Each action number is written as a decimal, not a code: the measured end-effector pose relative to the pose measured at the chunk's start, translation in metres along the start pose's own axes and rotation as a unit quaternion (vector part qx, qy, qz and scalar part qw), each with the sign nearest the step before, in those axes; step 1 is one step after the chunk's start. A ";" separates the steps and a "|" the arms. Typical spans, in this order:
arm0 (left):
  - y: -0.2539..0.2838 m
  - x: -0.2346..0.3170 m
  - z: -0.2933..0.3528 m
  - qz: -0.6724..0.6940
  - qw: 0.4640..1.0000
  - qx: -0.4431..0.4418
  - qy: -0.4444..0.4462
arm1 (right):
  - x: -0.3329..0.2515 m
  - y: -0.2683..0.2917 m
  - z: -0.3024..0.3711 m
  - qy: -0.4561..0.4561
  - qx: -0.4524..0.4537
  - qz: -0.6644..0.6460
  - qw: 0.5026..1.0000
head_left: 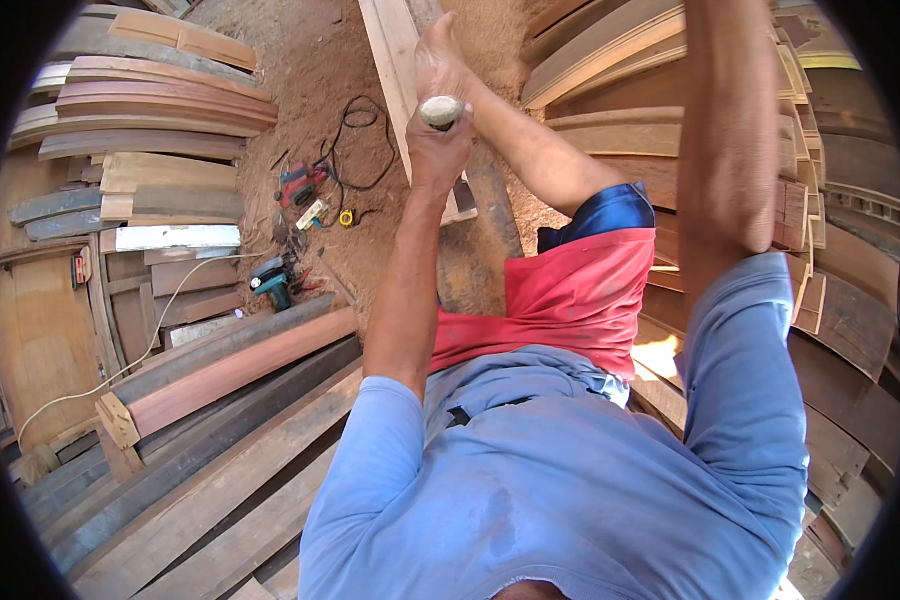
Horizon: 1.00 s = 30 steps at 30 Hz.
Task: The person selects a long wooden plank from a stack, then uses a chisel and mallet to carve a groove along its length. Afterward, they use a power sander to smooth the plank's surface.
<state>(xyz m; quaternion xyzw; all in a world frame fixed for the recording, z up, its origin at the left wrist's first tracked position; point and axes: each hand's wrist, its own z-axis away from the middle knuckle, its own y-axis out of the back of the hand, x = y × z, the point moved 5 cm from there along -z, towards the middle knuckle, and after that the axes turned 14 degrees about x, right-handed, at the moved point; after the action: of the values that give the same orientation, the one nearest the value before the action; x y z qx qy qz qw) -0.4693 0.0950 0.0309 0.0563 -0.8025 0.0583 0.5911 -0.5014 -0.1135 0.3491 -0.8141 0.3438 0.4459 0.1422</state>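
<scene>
Left hand point(440, 150) wraps around a fat handle point(440, 111), with its fingers curled in and pressed on it. The handle stands up in the fist, so its round top faces the camera. That top is pale, a bit gray, and looks rough. The fist hides the rest of it. The handle is over a long, light brown board point(388, 45), near the board's close end. A small dark patch point(462, 193) shows on that end, but I cannot tell if it is part of the tool.

The left arm point(402, 290) reaches out in front, almost straight, from a blue sleeve point(370, 430). The right arm point(730, 130) goes up past the top edge, so I cannot tell if the right hand is spread or squeezed. One bare foot point(440, 60) is at the board, just past the fist.

On the brown, dusty ground point(305, 90) to the left are a red power tool point(300, 183), a black cord point(340, 150), a little yellow tape measure point(347, 217) and a blue-green power tool point(272, 281). Big piles of wood point(170, 105) sit on both sides.
</scene>
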 end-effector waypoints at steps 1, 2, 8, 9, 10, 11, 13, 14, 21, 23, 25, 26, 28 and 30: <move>-0.003 -0.003 -0.001 0.005 1.000 -0.007 0.002 | 0.028 -0.005 0.013 -0.052 -0.050 0.036 0.997; -0.009 0.000 -0.001 0.012 1.000 -0.015 0.005 | 0.064 -0.007 0.027 -0.111 -0.119 0.090 0.983; 0.015 -0.029 0.038 -0.043 0.998 -0.042 0.030 | 0.125 -0.022 0.149 0.097 -0.431 0.397 0.805; 0.023 -0.040 0.051 -0.072 0.997 -0.030 0.017 | 0.128 -0.015 0.147 0.083 -0.427 0.391 0.811; 0.027 -0.040 0.066 -0.098 0.995 -0.016 0.013 | 0.126 -0.007 0.146 0.079 -0.398 0.371 0.835; 0.024 -0.043 0.074 -0.085 0.995 -0.035 0.027 | 0.123 0.000 0.144 0.076 -0.369 0.350 0.858; 0.025 -0.018 0.073 -0.076 0.994 -0.062 0.047 | 0.103 0.010 0.139 0.018 -0.327 0.269 0.906; 0.033 -0.016 0.071 -0.061 0.990 -0.030 0.123 | 0.087 0.014 0.133 -0.035 -0.312 0.215 0.925; 0.038 0.041 0.022 -0.003 1.000 -0.002 -0.020 | -0.006 0.040 0.116 0.114 0.028 -0.041 0.992; 0.037 0.049 0.017 -0.009 1.000 0.002 -0.020 | -0.012 0.048 0.120 0.097 0.035 -0.119 0.988; 0.037 0.045 0.012 -0.027 0.999 -0.003 -0.027 | -0.017 0.053 0.124 0.092 0.043 -0.165 0.981; 0.037 0.044 0.011 -0.022 0.999 -0.004 -0.026 | -0.018 0.054 0.125 0.096 0.048 -0.183 0.977; 0.036 0.045 0.012 -0.012 1.000 -0.006 -0.024 | -0.019 0.056 0.127 0.104 0.054 -0.212 0.970; 0.035 0.042 0.012 -0.009 1.000 -0.010 -0.023 | -0.020 0.057 0.130 0.104 0.064 -0.216 0.969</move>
<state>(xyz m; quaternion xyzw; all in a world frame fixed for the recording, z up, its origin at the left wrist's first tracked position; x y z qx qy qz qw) -0.4982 0.1265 0.0665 0.0584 -0.8159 0.0435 0.5736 -0.6291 -0.0758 0.2968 -0.9000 0.2004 0.2946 0.2510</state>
